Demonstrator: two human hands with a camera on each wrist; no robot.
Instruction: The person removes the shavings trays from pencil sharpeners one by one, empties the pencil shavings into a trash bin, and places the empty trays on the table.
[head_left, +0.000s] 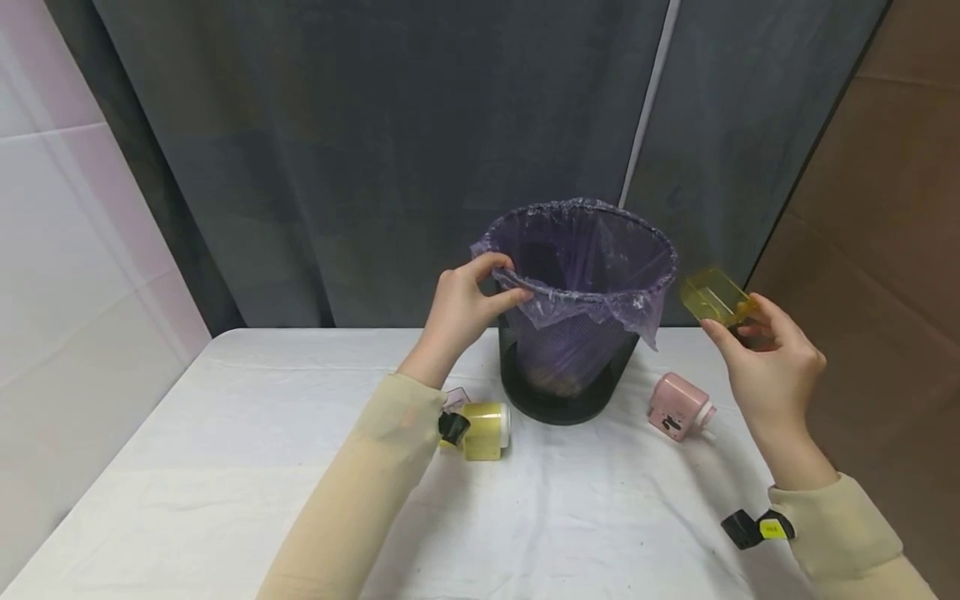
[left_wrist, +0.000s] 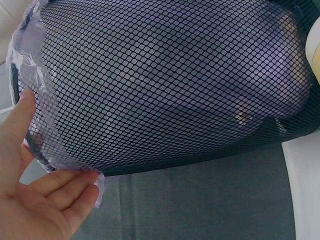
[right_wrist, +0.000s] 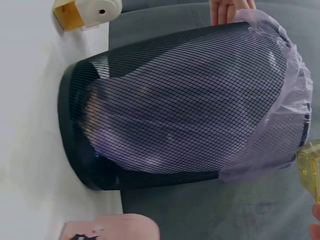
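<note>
A black mesh wastebasket (head_left: 562,410) stands on the white-covered table, lined with a thin purple plastic bag (head_left: 577,333) folded over its rim. My left hand (head_left: 467,304) grips the near left of that rim, thumb on one side and fingers on the other; the left wrist view shows the fingers against the bag's folded edge. To the right of the basket, my right hand (head_left: 776,367) holds a transparent yellow plastic box (head_left: 712,297) up in the air between thumb and fingers, level with the rim. Through the mesh (left_wrist: 150,90), some contents show dimly at the bottom.
A pink square bottle (head_left: 678,407) with a white neck lies right of the basket. On the left, a yellow bottle (head_left: 486,429) with a white end lies beside my left forearm, partly covering a small pinkish clear piece (head_left: 455,399). A dark grey curtain (head_left: 420,150) hangs behind the table.
</note>
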